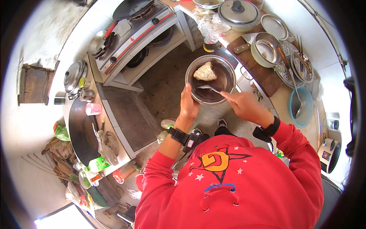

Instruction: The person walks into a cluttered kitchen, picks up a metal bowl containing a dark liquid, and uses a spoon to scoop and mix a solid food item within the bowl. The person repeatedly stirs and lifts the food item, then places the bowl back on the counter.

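My left hand (189,103) grips the near left side of a round metal bowl (233,75), holding it above the floor. Inside the bowl lies a pale, fibrous chunk (205,72) like a piece of loofah sponge or dried noodles. The bowl's inside looks dark brown; whether that is liquid or residue I cannot tell. In my right hand (246,106) is a metal spoon (210,87), its head inside the bowl, just below the chunk and apart from it.
On the right counter are a wooden cutting board (264,83), a knife (242,48), a saucepan (264,47), a blue basin (291,114) with a ladle (298,97), and a lidded pot (240,17). A gas stove (137,37) stands ahead left. A large wok (83,134) rests on the left counter.
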{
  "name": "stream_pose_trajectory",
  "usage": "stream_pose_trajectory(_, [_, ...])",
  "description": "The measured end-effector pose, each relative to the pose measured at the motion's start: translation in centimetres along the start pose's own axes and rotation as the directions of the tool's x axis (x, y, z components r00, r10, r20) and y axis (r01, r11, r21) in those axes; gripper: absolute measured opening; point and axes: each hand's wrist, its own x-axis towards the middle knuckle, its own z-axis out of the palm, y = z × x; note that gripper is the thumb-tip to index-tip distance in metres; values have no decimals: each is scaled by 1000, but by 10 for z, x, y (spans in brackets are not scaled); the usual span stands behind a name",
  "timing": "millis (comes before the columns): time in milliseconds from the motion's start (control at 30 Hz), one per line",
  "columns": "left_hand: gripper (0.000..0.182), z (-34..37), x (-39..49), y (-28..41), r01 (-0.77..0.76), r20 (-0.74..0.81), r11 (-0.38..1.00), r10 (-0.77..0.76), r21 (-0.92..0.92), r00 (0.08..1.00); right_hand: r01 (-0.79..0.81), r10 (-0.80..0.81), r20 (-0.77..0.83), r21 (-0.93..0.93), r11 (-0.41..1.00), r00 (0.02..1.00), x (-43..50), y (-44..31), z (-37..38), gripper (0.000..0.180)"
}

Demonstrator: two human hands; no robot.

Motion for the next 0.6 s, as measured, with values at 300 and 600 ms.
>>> stream_pose_trajectory(300, [41, 8, 10, -4, -2, -2, 998, 2, -58, 1000, 8, -4, -108, 38, 999, 994, 17, 0, -5, 32])
stream_pose_trajectory(600, [45, 8, 14, -6, -29, 6, 999, 29, -40, 1000, -47, 47, -58, -8, 999, 997, 18, 5, -5, 31])
